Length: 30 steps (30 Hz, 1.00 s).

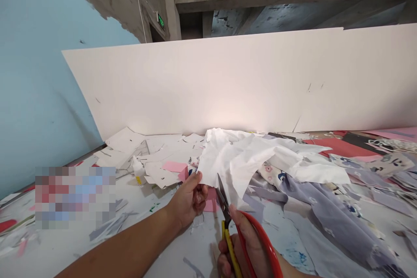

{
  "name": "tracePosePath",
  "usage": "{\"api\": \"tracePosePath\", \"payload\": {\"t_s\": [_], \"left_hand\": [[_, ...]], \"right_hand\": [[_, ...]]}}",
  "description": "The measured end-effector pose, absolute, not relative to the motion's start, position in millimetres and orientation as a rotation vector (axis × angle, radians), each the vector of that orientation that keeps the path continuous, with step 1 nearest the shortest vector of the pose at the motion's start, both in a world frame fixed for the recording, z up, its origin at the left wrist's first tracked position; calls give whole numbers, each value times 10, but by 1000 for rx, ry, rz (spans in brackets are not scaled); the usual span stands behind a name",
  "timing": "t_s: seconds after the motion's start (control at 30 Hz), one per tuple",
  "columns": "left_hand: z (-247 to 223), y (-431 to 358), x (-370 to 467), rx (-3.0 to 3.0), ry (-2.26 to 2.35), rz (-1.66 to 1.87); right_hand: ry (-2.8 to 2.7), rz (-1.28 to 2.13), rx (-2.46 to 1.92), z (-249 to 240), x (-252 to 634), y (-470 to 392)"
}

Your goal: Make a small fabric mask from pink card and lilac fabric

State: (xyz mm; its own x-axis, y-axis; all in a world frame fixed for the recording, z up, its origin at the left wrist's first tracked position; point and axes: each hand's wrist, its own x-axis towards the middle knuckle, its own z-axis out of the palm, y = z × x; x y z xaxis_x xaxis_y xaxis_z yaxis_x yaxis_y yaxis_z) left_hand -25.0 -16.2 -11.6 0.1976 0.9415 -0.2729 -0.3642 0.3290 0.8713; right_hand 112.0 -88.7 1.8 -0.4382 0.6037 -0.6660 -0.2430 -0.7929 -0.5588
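My left hand pinches the lower left edge of a white cloth and lifts it off the table. My right hand at the bottom of the view grips scissors with a red and a yellow handle. The dark blades are parted and point up at the cloth's lower edge, just right of my left hand. The white cloth lies crumpled over a pale lilac patterned fabric.
A tall white board stands upright along the table's far edge. Paper scraps and a pink piece lie to the left. Red, pink and patterned fabric pieces cover the right side. A blue wall rises at left.
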Motion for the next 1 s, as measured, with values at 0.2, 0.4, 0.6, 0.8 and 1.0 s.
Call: {"api": "tracePosePath", "payload": {"t_s": [0.2, 0.4, 0.6, 0.8, 1.0], "left_hand": [[-175, -164, -201, 1077, 1060, 1111], [-159, -178, -75, 1213, 1192, 1024], [-125, -186, -24, 1222, 1207, 971], [-130, -187, -59, 1174, 1156, 964], [-139, -191, -97, 1142, 1118, 1007]], "right_hand": [[-479, 2254, -1181, 65, 1126, -869], [-532, 2257, -1190, -7, 1159, -810], [-468, 2326, -1114, 28, 1173, -792], [-459, 2337, -1099, 4, 1143, -760], [-600, 2302, -1133, -30, 1139, -742]]}}
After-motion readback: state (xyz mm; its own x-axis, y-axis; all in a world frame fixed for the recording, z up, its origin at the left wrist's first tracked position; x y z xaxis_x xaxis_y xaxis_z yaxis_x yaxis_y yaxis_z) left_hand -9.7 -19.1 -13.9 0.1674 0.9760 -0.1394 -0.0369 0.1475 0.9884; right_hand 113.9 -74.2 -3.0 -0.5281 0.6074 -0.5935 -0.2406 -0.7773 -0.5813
